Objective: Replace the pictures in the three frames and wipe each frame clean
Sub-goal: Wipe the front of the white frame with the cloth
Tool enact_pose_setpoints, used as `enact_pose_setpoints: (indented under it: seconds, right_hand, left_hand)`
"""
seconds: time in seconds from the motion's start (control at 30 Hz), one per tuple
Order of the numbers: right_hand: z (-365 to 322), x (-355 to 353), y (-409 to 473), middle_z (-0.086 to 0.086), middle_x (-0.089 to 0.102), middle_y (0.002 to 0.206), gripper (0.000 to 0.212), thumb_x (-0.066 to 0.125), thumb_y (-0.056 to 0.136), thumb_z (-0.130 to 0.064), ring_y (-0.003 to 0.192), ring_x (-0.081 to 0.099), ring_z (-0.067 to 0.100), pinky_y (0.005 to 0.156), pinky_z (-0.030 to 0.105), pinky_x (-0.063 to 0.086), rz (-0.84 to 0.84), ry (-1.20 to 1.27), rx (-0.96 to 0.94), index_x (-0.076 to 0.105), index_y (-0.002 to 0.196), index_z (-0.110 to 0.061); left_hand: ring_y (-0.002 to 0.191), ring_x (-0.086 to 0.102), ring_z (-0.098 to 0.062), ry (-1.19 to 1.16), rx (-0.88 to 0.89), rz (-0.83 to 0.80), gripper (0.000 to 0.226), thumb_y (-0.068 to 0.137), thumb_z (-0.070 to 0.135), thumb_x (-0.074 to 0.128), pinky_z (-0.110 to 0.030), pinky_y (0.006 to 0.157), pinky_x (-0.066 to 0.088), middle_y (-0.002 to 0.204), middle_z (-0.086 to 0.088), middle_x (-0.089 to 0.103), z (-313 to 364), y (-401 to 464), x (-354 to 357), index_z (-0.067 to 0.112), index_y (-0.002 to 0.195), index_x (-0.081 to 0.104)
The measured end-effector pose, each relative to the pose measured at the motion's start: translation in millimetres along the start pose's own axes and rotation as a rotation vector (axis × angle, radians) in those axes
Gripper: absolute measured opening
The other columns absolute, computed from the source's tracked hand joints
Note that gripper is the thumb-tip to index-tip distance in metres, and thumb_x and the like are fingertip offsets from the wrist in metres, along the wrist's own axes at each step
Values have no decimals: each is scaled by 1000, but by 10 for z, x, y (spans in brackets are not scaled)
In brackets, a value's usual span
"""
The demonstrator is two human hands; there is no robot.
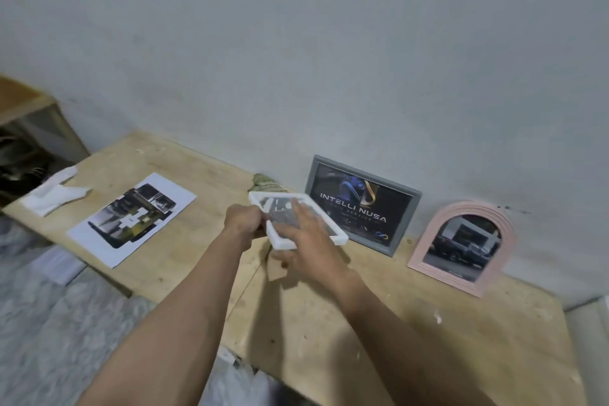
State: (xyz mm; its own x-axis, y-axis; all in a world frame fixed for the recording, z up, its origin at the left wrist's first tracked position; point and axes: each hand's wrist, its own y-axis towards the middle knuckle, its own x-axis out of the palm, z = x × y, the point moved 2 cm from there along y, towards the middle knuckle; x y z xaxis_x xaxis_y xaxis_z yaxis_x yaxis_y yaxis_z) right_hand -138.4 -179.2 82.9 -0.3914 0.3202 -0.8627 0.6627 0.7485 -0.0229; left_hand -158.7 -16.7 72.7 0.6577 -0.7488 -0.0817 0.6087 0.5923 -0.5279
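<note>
We hold the white frame (298,220) up over the wooden table (329,323), in front of the grey frame (362,204) that leans on the wall. It looks light and stiff, most likely thin plastic with a clear pane, so we judge it easy to lift but apt to flex or smear if pressed in the middle; the rim is the safe place to take it. Our left hand (244,221) grips the left edge with curled fingers, while our right hand (304,241) lies across the face with fingers spread and nearly straight, pressing rather than clamping. The frame is a small white rectangle, tilted, with a greyish picture inside too blurred to read. A pink arched frame (464,247) stands to the right, a crumpled cloth (267,186) lies just behind, and a printed sheet (131,219) lies well to the left.
</note>
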Motion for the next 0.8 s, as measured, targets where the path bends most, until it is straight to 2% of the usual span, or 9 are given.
enact_pose_setpoints:
  seconds: [0.07,0.13,0.23,0.3,0.37,0.43,0.53,0.67,0.8]
  right_hand:
    - [-3,9,158,-1,-1,162,81,59,73,-68,149,-2,20,119,50,0,7,82,86,28,145,-47]
    - [50,-51,279,3,17,157,73,47,79,-71,144,19,24,114,50,19,164,137,318,33,143,-38]
    - [-85,-103,495,7,60,102,20,50,95,-33,92,56,23,76,32,42,216,474,575,59,97,-16]
    - [-238,13,662,1,56,64,22,52,92,-14,58,50,15,51,25,34,164,759,600,58,72,-11]
    - [-367,130,738,-8,54,47,31,52,92,-9,45,47,7,43,19,31,132,831,594,56,61,-10]
    - [-495,339,844,-10,59,48,35,53,93,-9,48,54,8,44,20,39,120,867,597,56,57,-11]
    - [-665,607,1004,4,75,83,19,57,93,-18,83,70,23,77,37,57,116,924,614,69,83,-7]
    - [-729,727,1137,4,68,77,17,58,95,-16,50,61,5,45,15,44,-13,1019,597,67,102,-3]
    - [-527,762,1422,1,72,89,25,62,90,-37,67,66,12,73,34,56,-121,1070,614,66,107,-19]
  left_hand:
    - [63,67,-32,-27,33,5,16,83,-13,61,-39,60,62,89,-27,71,2,42,-289,-16,98,67]
    - [62,67,-26,-56,82,-29,20,87,-12,58,-34,57,60,87,-19,71,28,44,-524,-7,103,68]
    - [66,70,-22,-111,163,-102,34,88,-11,55,-32,60,57,89,-12,73,75,84,-944,7,115,68]
    - [71,70,-20,-106,197,-101,38,88,-9,55,-31,61,56,92,-10,73,79,169,-1256,10,120,66]
    - [68,70,-17,-111,206,-103,32,92,-5,55,-28,58,56,88,-7,74,83,217,-1456,9,118,66]
    - [62,68,-14,-106,197,-107,17,98,5,54,-24,56,53,78,-1,73,94,268,-1636,7,107,69]
    - [61,62,-16,-147,139,-84,24,104,21,50,-29,63,49,68,2,66,90,421,-1808,11,90,67]
    - [63,51,-20,-159,102,22,30,103,24,50,-34,66,41,70,-1,56,17,604,-1959,12,79,62]
    - [48,47,-14,-182,87,115,29,102,18,50,-23,45,37,64,-3,49,9,769,-2014,11,76,58]
